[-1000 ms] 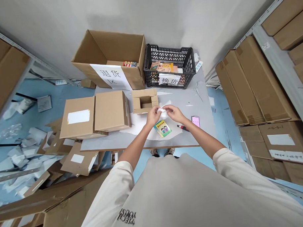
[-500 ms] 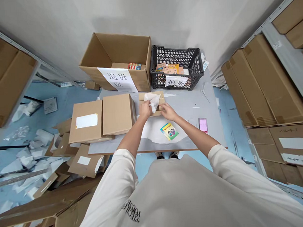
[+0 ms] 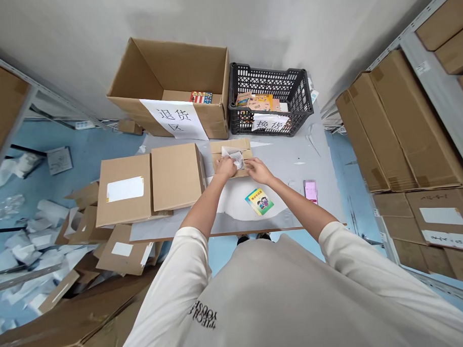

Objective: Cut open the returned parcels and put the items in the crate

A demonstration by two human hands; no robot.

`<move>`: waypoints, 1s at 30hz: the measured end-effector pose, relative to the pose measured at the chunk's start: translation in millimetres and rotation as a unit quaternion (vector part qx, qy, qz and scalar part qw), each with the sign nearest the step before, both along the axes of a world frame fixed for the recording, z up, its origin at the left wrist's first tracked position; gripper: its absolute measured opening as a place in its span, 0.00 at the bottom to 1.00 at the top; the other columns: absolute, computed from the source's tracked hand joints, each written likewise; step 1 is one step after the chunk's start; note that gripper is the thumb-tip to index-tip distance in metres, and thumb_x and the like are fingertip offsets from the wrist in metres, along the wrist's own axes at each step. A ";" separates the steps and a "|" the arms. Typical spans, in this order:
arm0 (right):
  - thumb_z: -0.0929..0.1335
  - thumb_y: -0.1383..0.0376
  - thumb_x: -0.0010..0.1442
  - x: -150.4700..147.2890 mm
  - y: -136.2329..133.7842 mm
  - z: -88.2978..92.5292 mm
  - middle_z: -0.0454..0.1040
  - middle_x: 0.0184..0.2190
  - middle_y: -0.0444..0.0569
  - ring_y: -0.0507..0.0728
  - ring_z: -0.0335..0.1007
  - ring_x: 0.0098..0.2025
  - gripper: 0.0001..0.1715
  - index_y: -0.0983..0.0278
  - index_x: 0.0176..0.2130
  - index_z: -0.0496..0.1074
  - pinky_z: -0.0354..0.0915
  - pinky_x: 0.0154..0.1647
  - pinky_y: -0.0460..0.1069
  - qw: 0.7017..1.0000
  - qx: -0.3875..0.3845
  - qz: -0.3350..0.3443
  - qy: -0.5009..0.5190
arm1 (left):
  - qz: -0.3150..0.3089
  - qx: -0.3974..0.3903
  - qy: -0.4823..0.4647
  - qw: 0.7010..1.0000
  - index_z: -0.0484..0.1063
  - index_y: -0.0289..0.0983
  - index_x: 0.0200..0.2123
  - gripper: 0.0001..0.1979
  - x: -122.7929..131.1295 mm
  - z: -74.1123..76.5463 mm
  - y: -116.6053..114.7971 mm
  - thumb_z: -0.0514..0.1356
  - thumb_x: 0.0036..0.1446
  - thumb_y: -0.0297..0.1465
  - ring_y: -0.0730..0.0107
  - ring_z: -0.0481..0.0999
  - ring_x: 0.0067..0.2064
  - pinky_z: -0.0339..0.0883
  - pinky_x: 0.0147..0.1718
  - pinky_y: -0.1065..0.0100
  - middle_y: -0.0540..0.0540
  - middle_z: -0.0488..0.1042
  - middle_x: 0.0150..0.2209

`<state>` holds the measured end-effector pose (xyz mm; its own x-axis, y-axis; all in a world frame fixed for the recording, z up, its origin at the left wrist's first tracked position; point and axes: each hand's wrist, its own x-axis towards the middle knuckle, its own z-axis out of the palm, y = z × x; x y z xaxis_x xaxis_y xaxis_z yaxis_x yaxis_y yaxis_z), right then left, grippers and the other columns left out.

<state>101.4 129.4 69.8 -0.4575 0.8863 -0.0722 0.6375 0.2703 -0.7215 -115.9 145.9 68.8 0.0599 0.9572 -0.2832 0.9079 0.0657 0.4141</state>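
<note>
A small open cardboard box (image 3: pixel 216 146) lies on the table in front of me, with crumpled white packing paper (image 3: pixel 234 156) inside it. My left hand (image 3: pixel 226 167) reaches over its near left side, fingers closed on the paper; the fingertips are partly hidden. At the near right corner, my right hand (image 3: pixel 256 169) grips the box's edge with bent fingers. Closer to me, two thin booklets (image 3: pixel 260 201) lie overlapped, the upper one yellow and green with cartoon children on its cover.
Two closed cartons (image 3: pixel 176 174) stand at the left. Behind are a large open carton (image 3: pixel 138 108) holding a colourful book and a black crate (image 3: pixel 269 73) holding booklets. A pink-screened phone (image 3: pixel 310 191) rests at the right. Shelves with boxes flank the table (image 3: pixel 314 163).
My left hand has pushed the white paper lower into the small box, so less of it sticks up. My right hand stays at the box's right side. The camera view has shifted slightly.
</note>
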 end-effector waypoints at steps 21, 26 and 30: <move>0.71 0.72 0.61 108.6 -117.7 -84.6 0.87 0.54 0.53 0.62 0.84 0.56 0.22 0.62 0.53 0.85 0.74 0.66 0.56 0.958 -0.216 -0.181 -0.048 | 0.028 -0.149 -0.131 0.980 0.78 0.34 0.64 0.24 107.3 -44.8 -202.8 0.60 0.66 0.25 0.48 0.80 0.65 0.71 0.67 0.54 0.32 0.80 0.64; 0.71 0.72 0.59 105.5 -143.7 -112.3 0.86 0.58 0.53 0.64 0.82 0.61 0.26 0.62 0.55 0.84 0.73 0.69 0.59 0.950 -0.247 -0.191 -0.007 | 0.023 -0.192 -0.105 0.976 0.71 0.37 0.72 0.32 123.5 -68.8 -220.5 0.63 0.65 0.28 0.40 0.69 0.75 0.63 0.73 0.47 0.32 0.67 0.76; 0.72 0.72 0.57 105.4 -152.5 -122.1 0.86 0.57 0.51 0.62 0.82 0.60 0.27 0.60 0.56 0.83 0.73 0.69 0.58 0.939 -0.252 -0.234 0.022 | -0.004 -0.203 -0.061 0.977 0.69 0.43 0.73 0.35 129.4 -76.2 -222.9 0.65 0.63 0.32 0.35 0.58 0.80 0.57 0.74 0.40 0.35 0.55 0.82</move>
